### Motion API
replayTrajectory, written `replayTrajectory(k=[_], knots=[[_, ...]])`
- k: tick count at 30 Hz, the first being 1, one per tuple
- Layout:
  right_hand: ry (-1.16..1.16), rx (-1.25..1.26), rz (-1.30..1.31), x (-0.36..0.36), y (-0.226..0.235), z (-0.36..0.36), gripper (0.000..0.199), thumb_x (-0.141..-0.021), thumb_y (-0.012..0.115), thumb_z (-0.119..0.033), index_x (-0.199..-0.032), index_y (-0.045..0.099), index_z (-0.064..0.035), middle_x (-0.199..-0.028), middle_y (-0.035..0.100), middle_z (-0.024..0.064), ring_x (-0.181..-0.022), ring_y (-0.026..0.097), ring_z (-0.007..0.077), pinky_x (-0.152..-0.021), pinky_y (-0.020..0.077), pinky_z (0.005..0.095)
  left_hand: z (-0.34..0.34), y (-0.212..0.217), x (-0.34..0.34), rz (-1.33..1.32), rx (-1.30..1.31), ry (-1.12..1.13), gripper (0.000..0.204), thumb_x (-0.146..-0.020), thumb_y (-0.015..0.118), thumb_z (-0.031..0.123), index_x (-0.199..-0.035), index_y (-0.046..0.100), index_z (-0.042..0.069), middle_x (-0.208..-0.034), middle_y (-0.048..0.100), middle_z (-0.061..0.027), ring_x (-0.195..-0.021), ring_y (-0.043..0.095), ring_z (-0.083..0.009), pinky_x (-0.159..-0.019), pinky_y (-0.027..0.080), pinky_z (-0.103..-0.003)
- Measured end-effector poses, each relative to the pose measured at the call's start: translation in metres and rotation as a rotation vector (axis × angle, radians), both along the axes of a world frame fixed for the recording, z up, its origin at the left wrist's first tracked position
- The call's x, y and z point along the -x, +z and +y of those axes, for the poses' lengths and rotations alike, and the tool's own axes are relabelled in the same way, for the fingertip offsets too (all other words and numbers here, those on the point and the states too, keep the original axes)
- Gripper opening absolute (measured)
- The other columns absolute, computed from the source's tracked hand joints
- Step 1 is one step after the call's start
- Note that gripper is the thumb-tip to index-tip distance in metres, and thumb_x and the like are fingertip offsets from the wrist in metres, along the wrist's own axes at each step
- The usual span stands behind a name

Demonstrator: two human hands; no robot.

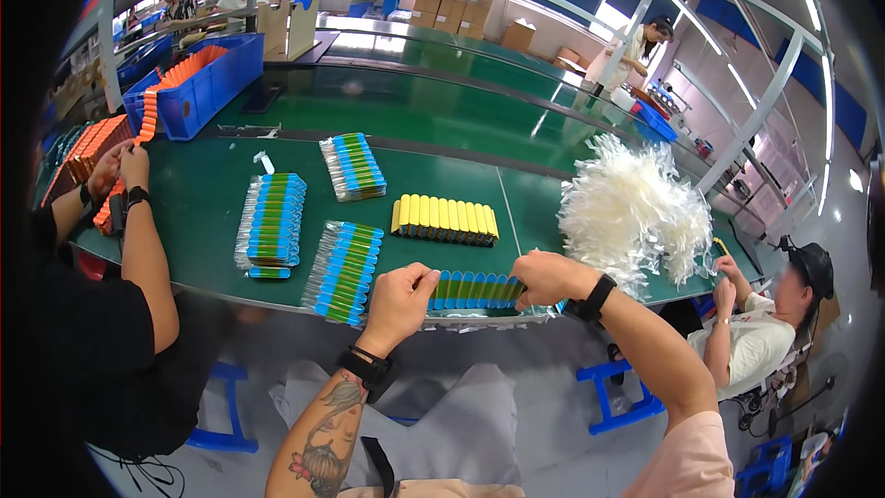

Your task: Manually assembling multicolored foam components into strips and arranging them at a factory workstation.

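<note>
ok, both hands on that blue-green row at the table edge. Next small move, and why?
Probably press both ends inward to square the row of blue-green tubes: the left hand and right hand bracket its ends, and it sits at the green table near edge, unlike the stacks further in.

Factory hall w/ long green benches (433, 111), blue stools (610, 401), grey floor, cardboard boxes (452, 2) at back, bright windows.

The person is wearing a short pale pink sleeve (693, 461) on the right upper arm. A black watch band (591, 299) is circling the right wrist. The left wrist is carrying a black watch (369, 371) and a thin black band beside it. A multicoloured tattoo (324, 443) is covering the left forearm. Light grey fabric is covering the lap (461, 433).
</note>
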State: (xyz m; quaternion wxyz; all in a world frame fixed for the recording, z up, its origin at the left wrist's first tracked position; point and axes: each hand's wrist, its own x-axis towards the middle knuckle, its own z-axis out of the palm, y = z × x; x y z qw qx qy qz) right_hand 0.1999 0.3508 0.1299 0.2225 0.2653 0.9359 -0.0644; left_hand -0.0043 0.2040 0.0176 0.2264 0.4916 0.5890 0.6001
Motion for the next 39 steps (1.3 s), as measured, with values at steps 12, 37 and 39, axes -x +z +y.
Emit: replayTrajectory(k=[12,37,39], knots=[[-0.369,0.214,0.556,0.011,-0.046,0.009,0.057,-0.098,0.063,-0.047,-0.073,0.065,0.0041,-0.057,0.053,0.0162,-0.053,0.049,0.0266,-0.056,0.0438,0.0424,0.0,0.013,-0.003,0.033,0.056,0.029,0.014,-0.096,0.064,0.012,-0.104,0.062,0.001,-0.056,0.057,-0.0041,-0.05,0.047,-0.0095,-0.05,0.035,-0.031],[0.025,-0.107,0.683,-0.045,-0.056,-0.004,0.032,-0.079,0.076,-0.013,-0.111,0.074,-0.01,-0.111,0.072,0.0076,-0.098,0.069,0.0326,-0.087,0.0544,0.0434,-0.002,-0.008,-0.006,0.535,-0.13,-0.027,0.026,-0.081,0.07,0.005,-0.107,0.072,0.001,-0.108,0.073,-0.0129,-0.115,0.063,-0.0329,-0.099,0.052,-0.041],[0.103,-0.149,0.723,-0.052,-0.057,-0.004,0.028,-0.078,0.075,-0.011,-0.106,0.074,-0.0097,-0.104,0.073,0.0065,-0.092,0.069,0.0308,-0.083,0.0551,0.0417,-0.001,-0.011,-0.006,0.613,-0.179,-0.057,0.024,-0.081,0.071,0.005,-0.105,0.073,0.001,-0.107,0.073,-0.013,-0.112,0.064,-0.0324,-0.098,0.052,-0.042]])
